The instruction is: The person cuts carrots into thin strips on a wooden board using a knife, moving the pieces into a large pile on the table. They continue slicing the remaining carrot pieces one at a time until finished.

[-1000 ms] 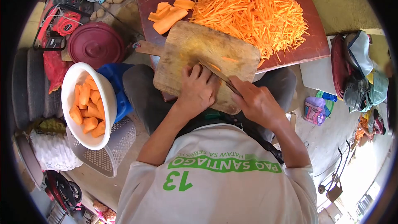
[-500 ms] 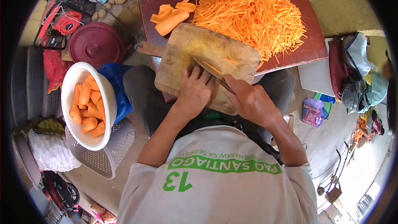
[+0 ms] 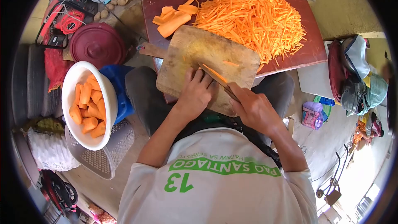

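Note:
A wooden cutting board lies tilted across the near edge of the red table. My right hand is closed round the handle of a knife, whose blade rests over the board with an orange sliver along it. Beside the blade, my left hand presses down with bent fingertips; whatever lies under them is mostly hidden, with a bit of orange at the tips. Beyond the board is a large heap of carrot strips, and left of it sit several thick carrot slices.
At the left, a white basin holds several peeled carrots, above a grey perforated basket and by a blue container. A maroon lid is behind. Another person is at the far right.
The knife and my right hand have shifted slightly down and left over the board. The camera view has moved a little; my left hand stays in much the same place.

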`<action>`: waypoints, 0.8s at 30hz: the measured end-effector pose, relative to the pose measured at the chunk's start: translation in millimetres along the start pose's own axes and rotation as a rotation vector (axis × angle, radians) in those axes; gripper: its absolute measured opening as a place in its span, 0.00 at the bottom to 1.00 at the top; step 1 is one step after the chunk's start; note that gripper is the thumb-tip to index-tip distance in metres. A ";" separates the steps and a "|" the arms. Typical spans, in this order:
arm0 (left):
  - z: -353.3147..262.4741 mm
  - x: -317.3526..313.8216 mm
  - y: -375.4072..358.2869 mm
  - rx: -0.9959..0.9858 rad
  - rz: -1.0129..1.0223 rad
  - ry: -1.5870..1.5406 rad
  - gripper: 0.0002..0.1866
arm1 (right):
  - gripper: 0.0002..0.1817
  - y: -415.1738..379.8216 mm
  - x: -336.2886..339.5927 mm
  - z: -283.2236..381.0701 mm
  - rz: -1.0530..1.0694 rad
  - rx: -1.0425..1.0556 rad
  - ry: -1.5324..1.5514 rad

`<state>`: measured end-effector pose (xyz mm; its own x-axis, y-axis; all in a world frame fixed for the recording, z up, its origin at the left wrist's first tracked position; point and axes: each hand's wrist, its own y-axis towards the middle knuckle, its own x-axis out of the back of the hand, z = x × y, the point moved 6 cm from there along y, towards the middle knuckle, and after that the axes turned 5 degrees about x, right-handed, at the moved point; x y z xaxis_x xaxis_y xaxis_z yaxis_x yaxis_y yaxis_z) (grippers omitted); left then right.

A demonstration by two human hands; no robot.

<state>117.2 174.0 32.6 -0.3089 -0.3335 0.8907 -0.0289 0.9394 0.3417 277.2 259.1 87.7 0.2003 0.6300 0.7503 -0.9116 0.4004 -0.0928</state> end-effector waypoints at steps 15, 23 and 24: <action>-2.0 3.1 -2.5 -0.080 -0.057 0.001 0.17 | 0.27 28.8 -14.7 3.0 -0.077 0.210 -0.131; -0.9 -1.8 -2.1 -0.062 -0.029 -0.024 0.16 | 0.28 25.2 -11.5 -0.4 -0.065 0.145 -0.049; -1.9 0.2 -1.0 -0.068 -0.045 -0.026 0.16 | 0.29 30.9 -14.3 -0.9 -0.074 0.175 -0.070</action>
<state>119.0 172.9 33.0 -0.3331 -0.3720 0.8664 0.0214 0.9156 0.4014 246.5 263.0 73.5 0.2494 0.5529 0.7951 -0.9450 0.3182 0.0752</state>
